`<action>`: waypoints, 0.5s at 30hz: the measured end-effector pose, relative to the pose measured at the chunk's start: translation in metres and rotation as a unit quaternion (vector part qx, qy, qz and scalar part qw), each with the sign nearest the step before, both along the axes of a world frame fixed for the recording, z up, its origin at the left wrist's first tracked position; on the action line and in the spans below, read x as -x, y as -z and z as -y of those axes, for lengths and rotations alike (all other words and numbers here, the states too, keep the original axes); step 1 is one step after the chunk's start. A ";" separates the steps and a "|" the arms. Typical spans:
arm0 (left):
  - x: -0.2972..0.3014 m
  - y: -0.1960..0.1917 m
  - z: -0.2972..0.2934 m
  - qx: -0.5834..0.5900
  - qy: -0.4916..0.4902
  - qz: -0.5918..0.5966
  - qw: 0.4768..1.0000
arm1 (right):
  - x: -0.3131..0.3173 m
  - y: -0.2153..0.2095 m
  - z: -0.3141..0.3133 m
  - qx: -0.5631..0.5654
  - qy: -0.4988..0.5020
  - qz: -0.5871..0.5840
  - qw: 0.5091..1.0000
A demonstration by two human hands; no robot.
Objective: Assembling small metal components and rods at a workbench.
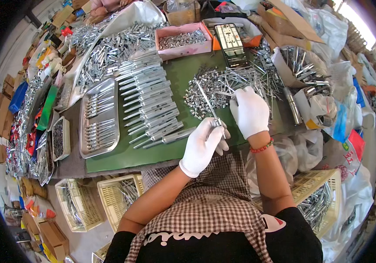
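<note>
My left hand, in a white glove, is closed around the lower end of a thin metal rod. The rod tilts up and to the left over a heap of small metal nuts. My right hand, also gloved, hovers by a pile of long thin metal pins. Its fingers are curled together, and whatever they may hold is hidden. To the left, finished-looking metal tubes with pointed rods lie stacked in a row on the green mat.
A steel tray of slim metal parts lies at left. Behind stand a pink box of small fittings and a phone. A box of metal tubes is at right. Yellow crates stand below the table. Another person's hand shows far back.
</note>
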State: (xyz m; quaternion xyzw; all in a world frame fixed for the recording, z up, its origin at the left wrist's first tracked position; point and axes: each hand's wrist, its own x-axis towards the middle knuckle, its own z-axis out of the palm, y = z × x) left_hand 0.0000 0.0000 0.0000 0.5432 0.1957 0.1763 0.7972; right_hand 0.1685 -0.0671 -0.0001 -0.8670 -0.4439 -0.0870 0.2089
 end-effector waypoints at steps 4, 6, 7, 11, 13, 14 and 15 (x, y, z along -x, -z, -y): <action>-0.004 -0.003 0.000 -0.044 0.013 -0.022 0.999 | 0.001 0.000 -0.002 -0.030 0.009 0.010 0.999; -0.006 -0.003 -0.001 -0.058 0.017 -0.031 0.998 | 0.001 -0.001 -0.004 -0.053 0.004 0.003 0.999; -0.008 -0.004 -0.001 -0.073 0.026 -0.038 0.996 | 0.000 -0.002 -0.005 -0.032 0.011 -0.004 0.999; -0.013 -0.003 -0.001 -0.096 0.046 -0.043 0.993 | 0.000 -0.006 -0.011 0.035 0.042 0.016 0.998; -0.015 -0.003 -0.002 -0.086 0.047 -0.038 0.994 | -0.002 -0.005 -0.013 0.044 0.038 0.026 0.998; -0.016 -0.002 -0.003 -0.077 0.049 -0.033 0.995 | -0.004 -0.004 -0.013 0.028 0.023 0.031 0.999; -0.019 0.000 -0.004 -0.076 0.050 -0.033 0.995 | -0.006 -0.005 -0.011 0.013 0.010 0.037 0.999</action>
